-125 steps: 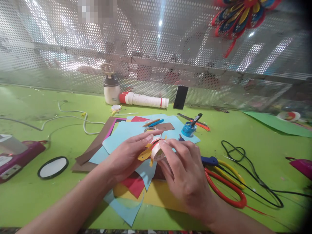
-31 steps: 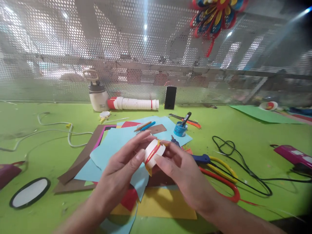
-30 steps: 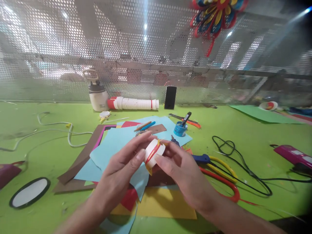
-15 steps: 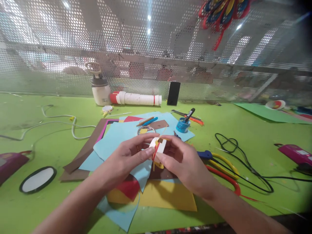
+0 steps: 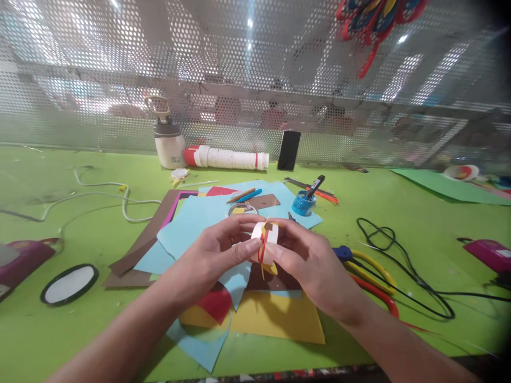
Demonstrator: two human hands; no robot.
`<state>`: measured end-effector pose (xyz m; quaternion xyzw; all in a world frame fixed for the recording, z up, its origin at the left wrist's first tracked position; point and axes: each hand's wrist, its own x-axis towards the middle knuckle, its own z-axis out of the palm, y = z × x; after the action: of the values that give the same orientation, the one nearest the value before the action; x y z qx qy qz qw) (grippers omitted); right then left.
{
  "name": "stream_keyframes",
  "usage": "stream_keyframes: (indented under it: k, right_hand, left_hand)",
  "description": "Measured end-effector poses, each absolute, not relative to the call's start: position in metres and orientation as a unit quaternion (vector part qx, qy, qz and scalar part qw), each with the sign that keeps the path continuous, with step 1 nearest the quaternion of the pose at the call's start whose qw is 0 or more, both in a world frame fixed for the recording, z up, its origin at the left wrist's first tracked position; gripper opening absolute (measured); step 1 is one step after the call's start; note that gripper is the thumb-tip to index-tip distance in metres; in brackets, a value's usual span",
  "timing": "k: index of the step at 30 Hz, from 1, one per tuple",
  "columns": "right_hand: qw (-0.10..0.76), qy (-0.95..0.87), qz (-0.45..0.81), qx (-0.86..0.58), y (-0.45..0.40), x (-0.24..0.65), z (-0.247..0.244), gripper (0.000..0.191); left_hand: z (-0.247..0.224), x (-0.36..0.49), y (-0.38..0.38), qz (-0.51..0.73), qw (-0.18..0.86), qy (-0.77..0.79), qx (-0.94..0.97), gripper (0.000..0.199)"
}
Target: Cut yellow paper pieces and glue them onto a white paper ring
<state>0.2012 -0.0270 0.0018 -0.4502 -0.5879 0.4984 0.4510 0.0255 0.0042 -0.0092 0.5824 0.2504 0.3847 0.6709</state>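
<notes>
Over the pile of coloured sheets, I hold a small white craft piece (image 5: 273, 234) with a red strip, a brown patch and yellow bits on it. My left hand (image 5: 221, 247) is closed on its left side, thumb pressed on the front. On the other side, my right hand (image 5: 309, 263) pinches it, with the thumb near the red strip. Both sets of fingertips are partly hidden behind the piece. Beneath lie light blue sheets (image 5: 191, 218), a yellow sheet (image 5: 275, 319) and a red piece (image 5: 217, 302).
Right of my hands lies a tool with yellow and red handles (image 5: 375, 269), near a looped black cord (image 5: 403, 266). A blue jar (image 5: 302, 204) holds a marker. Behind stand a sprayer bottle (image 5: 170, 149), a white tube (image 5: 229, 158) and a phone (image 5: 289, 150). A black-rimmed white oval (image 5: 69, 284) lies left.
The whole view has shifted slightly, so things appear a little further right and higher. Both hands keep hold of the white craft piece, which is turned slightly more upright.
</notes>
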Motion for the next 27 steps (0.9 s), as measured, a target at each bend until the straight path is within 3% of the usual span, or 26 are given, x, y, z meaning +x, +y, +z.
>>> stream_keyframes:
  k: [27]
  right_hand:
    - [0.462, -0.547, 0.56, -0.418, -0.03, 0.1995, 0.0017, 0.022]
  left_hand:
    - [-0.0136, 0.0271, 0.0039, 0.399, 0.651, 0.261, 0.591, 0.029]
